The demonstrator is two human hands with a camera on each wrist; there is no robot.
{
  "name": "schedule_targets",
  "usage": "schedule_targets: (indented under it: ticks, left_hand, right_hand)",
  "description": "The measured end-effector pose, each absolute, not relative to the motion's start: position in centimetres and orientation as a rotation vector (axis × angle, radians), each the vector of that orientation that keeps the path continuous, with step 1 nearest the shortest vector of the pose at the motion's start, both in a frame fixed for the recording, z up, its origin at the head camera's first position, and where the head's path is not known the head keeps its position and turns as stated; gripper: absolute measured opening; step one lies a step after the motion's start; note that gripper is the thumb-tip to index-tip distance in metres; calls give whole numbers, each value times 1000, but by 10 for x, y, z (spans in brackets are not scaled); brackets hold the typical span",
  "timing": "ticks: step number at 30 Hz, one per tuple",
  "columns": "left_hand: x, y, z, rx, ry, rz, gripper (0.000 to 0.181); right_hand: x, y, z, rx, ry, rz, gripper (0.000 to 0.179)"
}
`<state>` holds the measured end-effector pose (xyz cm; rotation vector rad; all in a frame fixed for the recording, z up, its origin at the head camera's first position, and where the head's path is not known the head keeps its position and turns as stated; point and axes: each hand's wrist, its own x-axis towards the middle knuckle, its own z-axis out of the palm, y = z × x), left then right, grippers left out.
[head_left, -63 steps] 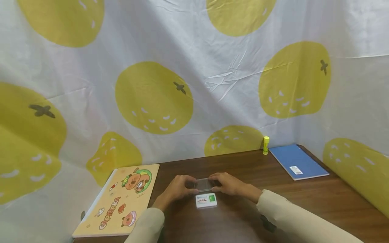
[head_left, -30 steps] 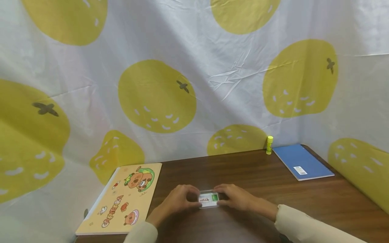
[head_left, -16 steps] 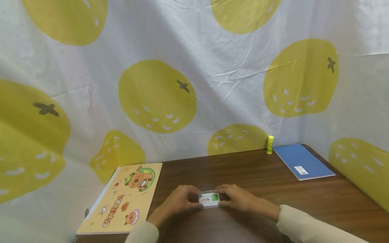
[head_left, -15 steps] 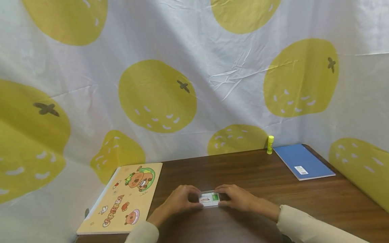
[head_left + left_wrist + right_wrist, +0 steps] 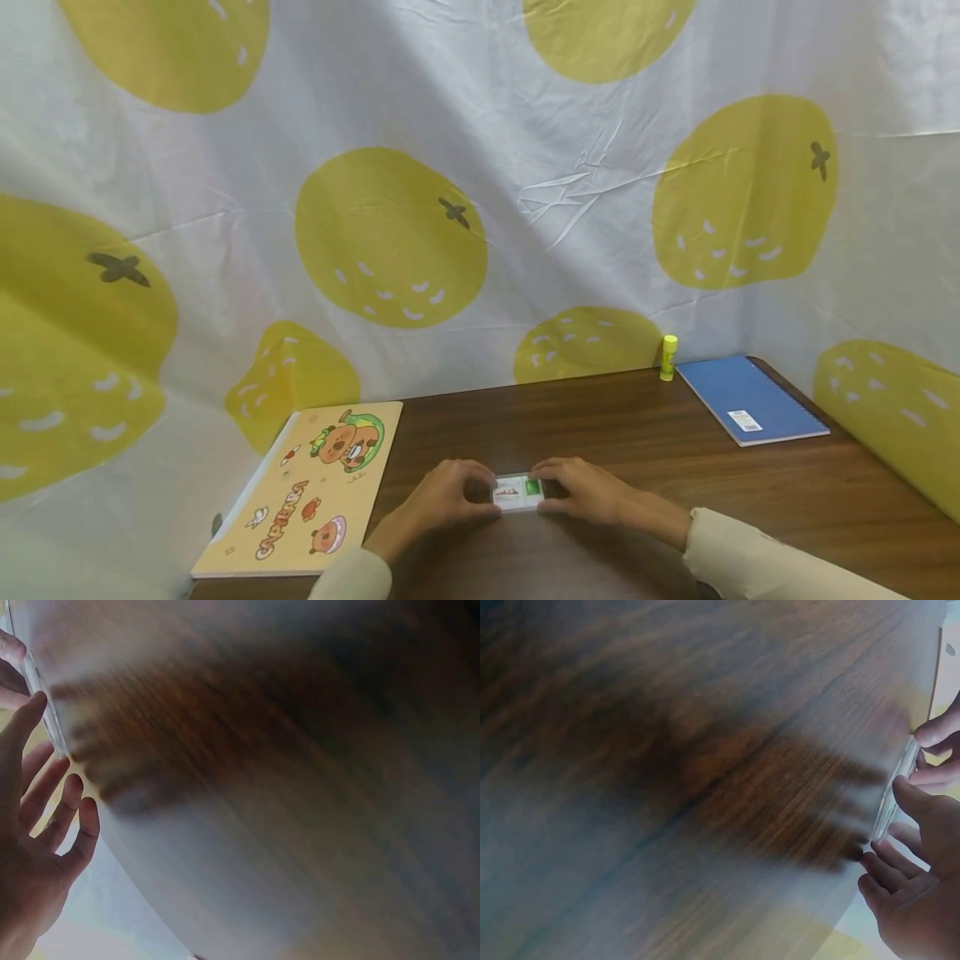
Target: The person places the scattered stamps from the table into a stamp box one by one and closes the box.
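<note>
A small flat clear plastic case (image 5: 512, 493), showing a white printed face with a green patch, lies low over the brown table in the head view. My left hand (image 5: 442, 493) pinches its left end between thumb and fingers. On the opposite end, my right hand (image 5: 588, 492) pinches it in the same way. Both wrist views catch the case edge-on: the clear rim (image 5: 49, 724) beside my left thumb, and its transparent side (image 5: 891, 799) beside my right thumb. The other fingers of my right hand (image 5: 922, 889) are bent below the case's near end.
A cream capybara-print folder (image 5: 300, 492) lies at the left of the wooden table (image 5: 525, 425). At the back right are an upright yellow glue stick (image 5: 667, 358) and a blue notebook (image 5: 750, 398). A lemon-print curtain (image 5: 585, 167) encloses the table's back and sides.
About two seconds ago both hands held a clear cover behind the white-printed piece. The cover then came nearer, over that piece; since then the hands have stayed almost still around it.
</note>
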<state>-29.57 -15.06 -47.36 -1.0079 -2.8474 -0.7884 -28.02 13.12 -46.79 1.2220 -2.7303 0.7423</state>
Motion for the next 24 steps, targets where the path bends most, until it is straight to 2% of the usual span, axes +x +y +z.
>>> schedule_targets:
  ticks: [24]
  left_hand:
    - [-288,-143,-469,-872,-2884,-829,33]
  right_hand:
    - [-288,130,-468,1190,-2741,833,44]
